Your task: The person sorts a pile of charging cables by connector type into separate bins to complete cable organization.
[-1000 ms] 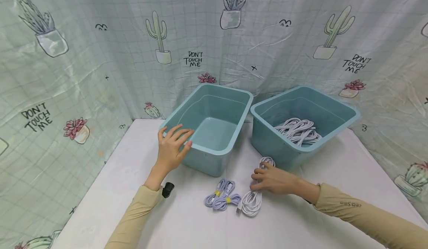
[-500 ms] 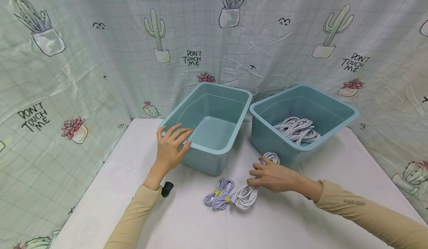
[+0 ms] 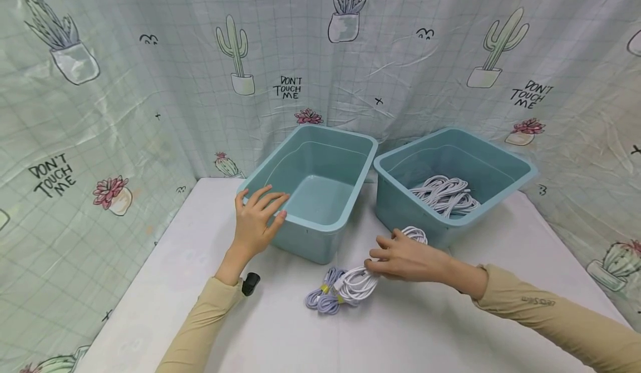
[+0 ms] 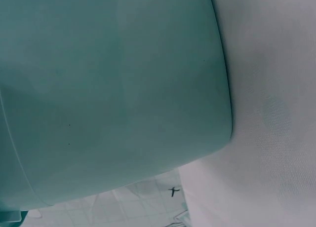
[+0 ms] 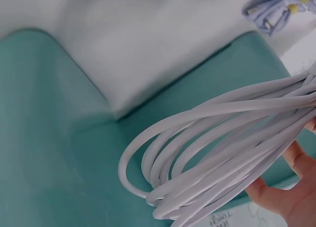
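Note:
My right hand (image 3: 408, 257) grips a coiled white charging cable (image 3: 358, 284) around its middle, with loops showing on both sides of the fingers. Close up in the right wrist view, the cable's loops (image 5: 217, 143) fan out from the fingers in front of the teal bins. In the head view its near end overlaps two lavender cable bundles (image 3: 320, 298) with yellow ties, lying on the table. My left hand (image 3: 254, 222) rests with spread fingers on the near left rim of the left teal bin (image 3: 312, 226), whose inside shows no cables.
The right teal bin (image 3: 398, 209) stands beside the left one and holds a pile of white cables (image 3: 445, 195). Both sit on a white-covered table (image 3: 280, 328), in front of a cactus-print curtain (image 3: 190, 83).
The right hand has raised the white cable from the table and moved slightly leftward, so its near loops now overlap the lavender bundles. The left hand stays on the rim.

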`<state>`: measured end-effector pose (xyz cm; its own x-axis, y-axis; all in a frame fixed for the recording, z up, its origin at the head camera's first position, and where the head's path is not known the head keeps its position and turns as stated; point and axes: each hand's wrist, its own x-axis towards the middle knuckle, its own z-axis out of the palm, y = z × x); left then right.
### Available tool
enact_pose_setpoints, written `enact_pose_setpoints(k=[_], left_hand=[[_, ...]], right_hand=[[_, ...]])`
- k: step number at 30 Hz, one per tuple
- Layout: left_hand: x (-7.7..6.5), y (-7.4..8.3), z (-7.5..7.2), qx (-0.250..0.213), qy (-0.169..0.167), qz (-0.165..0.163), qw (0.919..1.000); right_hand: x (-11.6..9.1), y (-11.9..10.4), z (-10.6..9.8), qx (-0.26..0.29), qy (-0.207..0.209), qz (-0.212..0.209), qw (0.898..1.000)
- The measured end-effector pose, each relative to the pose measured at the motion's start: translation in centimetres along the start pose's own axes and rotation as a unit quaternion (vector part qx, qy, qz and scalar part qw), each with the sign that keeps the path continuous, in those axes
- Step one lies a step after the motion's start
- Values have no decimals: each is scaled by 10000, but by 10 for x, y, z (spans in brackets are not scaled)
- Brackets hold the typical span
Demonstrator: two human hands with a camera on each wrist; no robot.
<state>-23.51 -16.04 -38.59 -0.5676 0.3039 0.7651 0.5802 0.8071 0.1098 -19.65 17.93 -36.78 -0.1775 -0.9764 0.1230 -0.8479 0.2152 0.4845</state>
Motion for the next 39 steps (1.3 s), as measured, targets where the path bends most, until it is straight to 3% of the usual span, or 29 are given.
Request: enact_pose_setpoints(k=[13, 21, 28, 39], left_hand=[[1, 0, 1, -74, -4, 10, 10000], [1, 0, 1, -46, -12, -12, 10000], [0, 0, 1, -48, 8, -5, 10000], [0, 0, -1, -55, -7, -13, 10000]], right_hand=[[6, 20, -30, -359, 268, 70, 9990], [9, 29, -44, -34, 215, 282, 9994], [12, 31, -45, 102, 171, 376, 9991], [19, 26, -30, -215, 373, 275, 9987]])
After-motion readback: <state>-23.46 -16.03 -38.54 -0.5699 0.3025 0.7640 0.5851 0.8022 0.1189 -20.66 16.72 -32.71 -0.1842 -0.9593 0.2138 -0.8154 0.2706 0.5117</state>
